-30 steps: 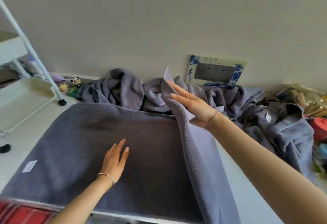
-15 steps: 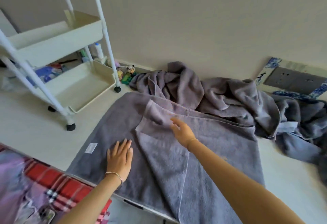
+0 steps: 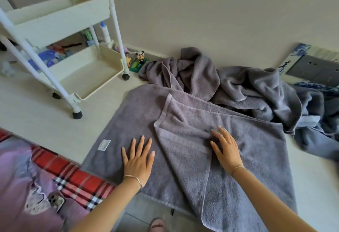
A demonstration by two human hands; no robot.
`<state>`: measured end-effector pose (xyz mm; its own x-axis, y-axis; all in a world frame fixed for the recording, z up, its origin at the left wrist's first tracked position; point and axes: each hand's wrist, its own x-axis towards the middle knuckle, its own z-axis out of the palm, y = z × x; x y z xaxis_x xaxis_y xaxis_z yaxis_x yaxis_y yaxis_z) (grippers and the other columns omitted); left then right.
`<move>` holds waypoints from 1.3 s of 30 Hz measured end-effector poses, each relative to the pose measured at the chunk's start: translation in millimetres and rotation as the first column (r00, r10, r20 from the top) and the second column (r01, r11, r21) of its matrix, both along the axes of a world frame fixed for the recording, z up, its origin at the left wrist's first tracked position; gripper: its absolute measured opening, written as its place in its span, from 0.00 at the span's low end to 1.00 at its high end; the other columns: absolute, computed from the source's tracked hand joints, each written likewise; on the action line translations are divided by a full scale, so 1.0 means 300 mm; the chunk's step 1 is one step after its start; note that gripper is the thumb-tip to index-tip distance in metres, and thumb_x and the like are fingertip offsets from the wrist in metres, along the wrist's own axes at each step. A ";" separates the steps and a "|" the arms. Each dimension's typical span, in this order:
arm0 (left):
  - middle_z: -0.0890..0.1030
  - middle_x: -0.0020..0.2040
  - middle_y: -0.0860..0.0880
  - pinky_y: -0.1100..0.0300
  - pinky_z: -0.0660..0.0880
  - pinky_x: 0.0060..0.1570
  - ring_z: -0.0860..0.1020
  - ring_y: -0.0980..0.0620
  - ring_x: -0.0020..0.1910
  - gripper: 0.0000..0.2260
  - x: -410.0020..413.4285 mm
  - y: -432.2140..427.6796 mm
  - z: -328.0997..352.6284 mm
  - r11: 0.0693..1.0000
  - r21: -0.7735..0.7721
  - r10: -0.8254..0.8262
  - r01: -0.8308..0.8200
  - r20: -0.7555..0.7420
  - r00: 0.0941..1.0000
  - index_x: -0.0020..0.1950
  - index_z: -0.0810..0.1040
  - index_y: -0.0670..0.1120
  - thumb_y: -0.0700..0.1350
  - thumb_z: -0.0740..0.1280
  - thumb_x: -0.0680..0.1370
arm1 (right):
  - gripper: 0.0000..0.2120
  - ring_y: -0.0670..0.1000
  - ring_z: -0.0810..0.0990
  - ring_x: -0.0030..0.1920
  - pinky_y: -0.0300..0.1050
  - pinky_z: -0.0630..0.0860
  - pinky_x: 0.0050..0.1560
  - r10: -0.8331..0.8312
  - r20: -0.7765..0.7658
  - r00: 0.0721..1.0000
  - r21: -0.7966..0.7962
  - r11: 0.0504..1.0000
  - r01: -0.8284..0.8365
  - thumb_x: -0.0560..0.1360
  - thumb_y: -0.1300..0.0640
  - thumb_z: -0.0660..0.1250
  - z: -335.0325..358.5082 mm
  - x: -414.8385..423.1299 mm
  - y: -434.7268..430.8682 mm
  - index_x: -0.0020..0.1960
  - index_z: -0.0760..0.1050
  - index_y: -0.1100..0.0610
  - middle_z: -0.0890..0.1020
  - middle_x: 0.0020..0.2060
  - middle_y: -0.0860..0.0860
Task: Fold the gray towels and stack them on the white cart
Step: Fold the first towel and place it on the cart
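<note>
1. Gray towel [image 3: 256, 149] lies spread on the pale bench [image 3: 36, 121]. Its near edge hangs over the bench's front edge.
2. Right part of the towel is folded over to the left. The flap's corner [image 3: 167, 99] sits about mid-towel, skewed, not square to the layer under it.
3. Left hand [image 3: 138, 160]: flat, palm down, fingers spread, pressing the bare lower layer just left of the flap edge. Grips nothing.
4. Right hand [image 3: 225, 149]: palm down on the folded flap, fingers extended and slightly splayed, resting on the cloth. Small ridge of fabric bunched at the fingertips. No pinch visible.
5. Thin bracelet on each wrist.
6. White label [image 3: 104, 145] on the towel's lower layer, near its left edge, left of the left hand.
7. Pile of unfolded gray towels [image 3: 229, 85] heaped against the wall, touching the far edge of the spread towel and running off to the right.
8. White cart [image 3: 60, 17] stands on the bench at the far left, on black casters, well apart from both hands. Lower tray [image 3: 91, 77] shows no towels. Upper tray interior can't be seen.
9. Small panda figure [image 3: 140, 55] against the wall, between the cart and the pile.
10. Red plaid cloth [image 3: 73, 175] at the bench's near-left edge.
</note>
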<state>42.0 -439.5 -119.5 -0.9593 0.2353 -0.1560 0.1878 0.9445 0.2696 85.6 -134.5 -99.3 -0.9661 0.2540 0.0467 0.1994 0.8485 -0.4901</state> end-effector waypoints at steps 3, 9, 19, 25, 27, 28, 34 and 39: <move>0.53 0.77 0.55 0.40 0.44 0.70 0.50 0.48 0.76 0.46 -0.013 0.003 0.012 1.000 0.020 0.008 -0.008 -0.018 1.000 0.75 0.56 0.57 0.67 0.19 0.66 | 0.16 0.54 0.77 0.55 0.52 0.74 0.57 0.116 -0.158 0.981 0.029 0.993 -0.113 0.75 0.45 0.64 0.042 0.005 -0.060 0.57 0.78 0.54 0.78 0.55 0.50; 0.65 0.73 0.52 0.53 0.56 0.71 0.61 0.48 0.71 0.39 -0.068 -0.034 0.089 0.994 0.106 -0.020 0.020 0.001 1.000 0.70 0.68 0.57 0.61 0.30 0.69 | 0.16 0.51 0.77 0.45 0.45 0.74 0.47 0.195 0.357 0.913 -0.020 0.979 -0.201 0.74 0.44 0.67 0.119 -0.061 -0.151 0.52 0.73 0.55 0.78 0.44 0.50; 0.84 0.34 0.50 0.55 0.77 0.32 0.81 0.47 0.33 0.32 -0.148 -0.116 0.219 0.677 0.623 0.159 -0.391 0.395 0.905 0.40 0.82 0.52 0.63 0.41 0.78 | 0.11 0.37 0.68 0.32 0.29 0.66 0.40 0.510 -0.056 0.859 -0.642 0.640 -0.422 0.76 0.63 0.67 0.404 -0.173 -0.554 0.36 0.71 0.61 0.70 0.30 0.40; 0.78 0.45 0.41 0.58 0.71 0.33 0.75 0.46 0.36 0.30 -0.171 -0.139 0.193 0.697 0.455 0.109 -0.555 0.697 0.709 0.56 0.77 0.41 0.63 0.47 0.79 | 0.10 0.47 0.79 0.42 0.36 0.78 0.44 0.466 0.244 0.851 -0.679 0.709 -0.193 0.78 0.58 0.64 0.257 -0.227 -0.530 0.56 0.76 0.62 0.80 0.47 0.48; 0.69 0.33 0.45 0.59 0.64 0.32 0.65 0.50 0.30 0.21 -0.168 -0.143 0.176 0.797 0.462 0.086 -0.389 0.550 0.831 0.39 0.73 0.46 0.61 0.54 0.78 | 0.06 0.49 0.79 0.45 0.42 0.78 0.51 0.194 0.120 0.974 -0.574 0.814 -0.092 0.77 0.60 0.65 0.253 -0.302 -0.448 0.52 0.78 0.59 0.80 0.45 0.50; 0.64 0.30 0.47 0.58 0.61 0.32 0.61 0.51 0.29 0.20 -0.166 -0.143 0.169 0.826 0.468 0.055 -0.314 0.487 0.872 0.33 0.66 0.47 0.59 0.58 0.78 | 0.04 0.50 0.78 0.48 0.44 0.76 0.52 0.086 0.088 0.992 -0.524 0.851 -0.027 0.77 0.60 0.65 0.242 -0.347 -0.403 0.51 0.77 0.56 0.80 0.47 0.50; 0.57 0.26 0.55 0.59 0.53 0.29 0.56 0.57 0.26 0.24 -0.169 -0.114 0.130 0.863 0.483 -0.054 -0.150 0.382 0.923 0.28 0.57 0.49 0.56 0.70 0.73 | 0.26 0.58 0.70 0.64 0.55 0.70 0.63 0.006 0.362 0.932 -0.151 0.987 0.052 0.74 0.49 0.67 0.133 -0.534 -0.214 0.70 0.66 0.51 0.69 0.67 0.55; 0.81 0.35 0.50 0.56 0.72 0.39 0.78 0.54 0.36 0.26 -0.165 -0.094 0.111 0.866 0.470 -0.085 -0.172 0.477 0.875 0.39 0.80 0.42 0.66 0.69 0.64 | 0.24 0.58 0.69 0.63 0.51 0.66 0.63 0.027 0.327 0.944 0.125 0.990 -0.072 0.73 0.43 0.67 0.111 -0.579 -0.203 0.62 0.71 0.57 0.75 0.58 0.55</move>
<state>-7.4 -467.7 -86.1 -0.8090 0.3622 -0.4630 -0.1206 0.6687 0.7337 -88.0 -195.5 -65.9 -0.9456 0.2186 -0.2409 0.2847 0.9144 -0.2878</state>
